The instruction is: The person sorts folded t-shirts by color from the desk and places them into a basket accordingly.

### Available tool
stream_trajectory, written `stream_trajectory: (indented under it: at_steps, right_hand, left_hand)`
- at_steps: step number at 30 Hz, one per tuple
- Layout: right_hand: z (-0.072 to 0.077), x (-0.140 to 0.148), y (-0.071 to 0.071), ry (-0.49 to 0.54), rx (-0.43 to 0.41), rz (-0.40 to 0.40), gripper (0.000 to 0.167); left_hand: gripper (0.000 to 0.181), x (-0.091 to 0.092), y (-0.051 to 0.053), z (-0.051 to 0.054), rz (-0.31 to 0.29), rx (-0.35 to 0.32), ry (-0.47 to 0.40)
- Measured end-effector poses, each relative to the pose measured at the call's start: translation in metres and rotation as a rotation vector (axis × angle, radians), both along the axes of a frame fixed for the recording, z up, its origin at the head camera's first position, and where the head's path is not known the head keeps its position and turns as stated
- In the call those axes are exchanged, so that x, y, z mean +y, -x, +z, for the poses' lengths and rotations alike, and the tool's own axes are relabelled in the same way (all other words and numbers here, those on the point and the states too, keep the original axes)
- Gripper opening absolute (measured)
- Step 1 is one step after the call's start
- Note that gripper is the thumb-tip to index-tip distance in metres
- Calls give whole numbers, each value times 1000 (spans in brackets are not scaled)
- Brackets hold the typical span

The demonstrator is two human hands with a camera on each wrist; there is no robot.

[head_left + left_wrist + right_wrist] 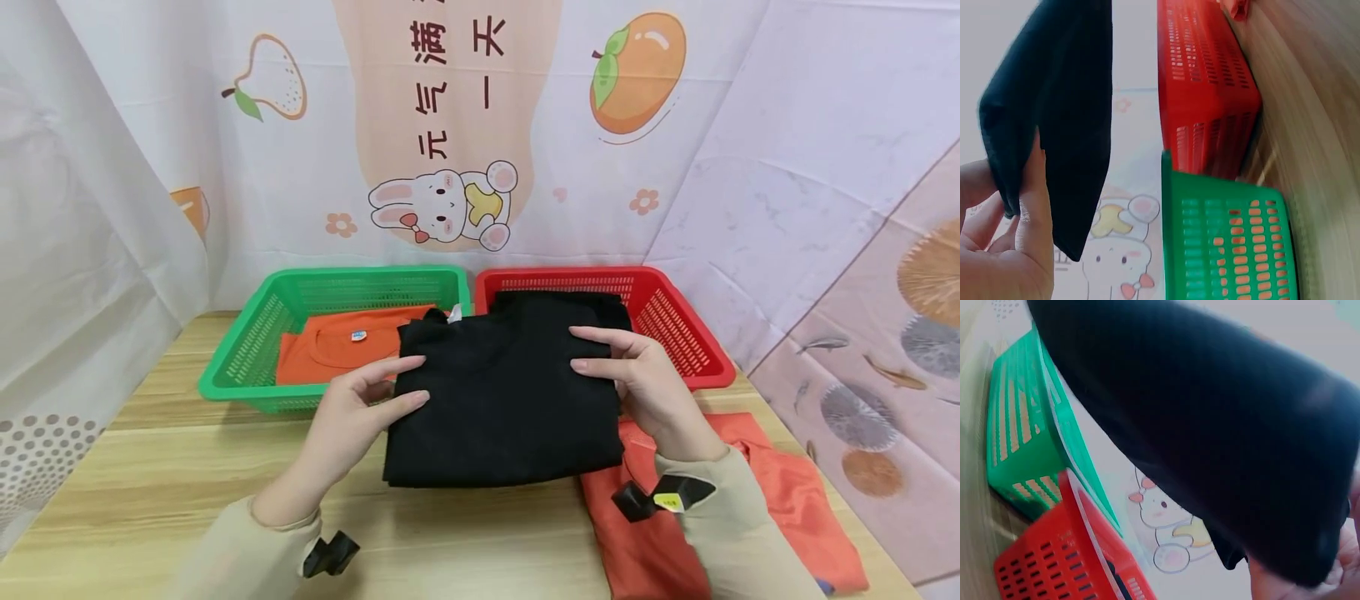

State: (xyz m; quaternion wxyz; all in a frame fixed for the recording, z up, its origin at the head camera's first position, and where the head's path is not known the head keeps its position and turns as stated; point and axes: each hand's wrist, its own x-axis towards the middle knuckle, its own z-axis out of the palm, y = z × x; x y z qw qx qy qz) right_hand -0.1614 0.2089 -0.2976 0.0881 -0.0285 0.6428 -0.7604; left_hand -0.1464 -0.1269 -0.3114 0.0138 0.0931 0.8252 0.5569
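A folded black garment [502, 400] is held up above the table, in front of both baskets. My left hand [348, 421] pinches its left edge; in the left wrist view the thumb and fingers of that hand [1013, 231] grip the folded cloth [1072, 125]. At the right edge, my right hand [652, 387] grips the garment with fingers on top and the rest behind it. The right wrist view shows the cloth [1210, 425] large, partly hiding the right hand [1335, 569].
A green basket [225, 358] holds an orange garment [345, 342] with a label. Beside it, a red basket [690, 350] holds black cloth [618, 312]. Orange-red garments [795, 500] lie on the wooden table [150, 483] at the right, partly under my right sleeve. A printed curtain hangs behind.
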Motion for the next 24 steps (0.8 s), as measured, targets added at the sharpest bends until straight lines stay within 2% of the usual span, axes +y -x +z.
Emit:
stream_trajectory:
  at_steps: [3,8,13,18,24]
  right_hand:
    - [2,7,5,12,-14,-32,32]
    - [7,18,14,-8,-52,-75,20]
    - [11,28,22,-18,-36,-71,19]
    - [15,38,30,-22,-9,-25,24]
    - [20,52,40,-28,-5,44,33]
  left_hand:
    - [52,10,6,-1,-49,6,-5]
    - [63,27,19,-3,-105,35,35]
    - [59,39,30,-2,-93,20,66]
    - [60,49,38,3,-81,34,73]
    - [62,66,44,8,-134,90,86]
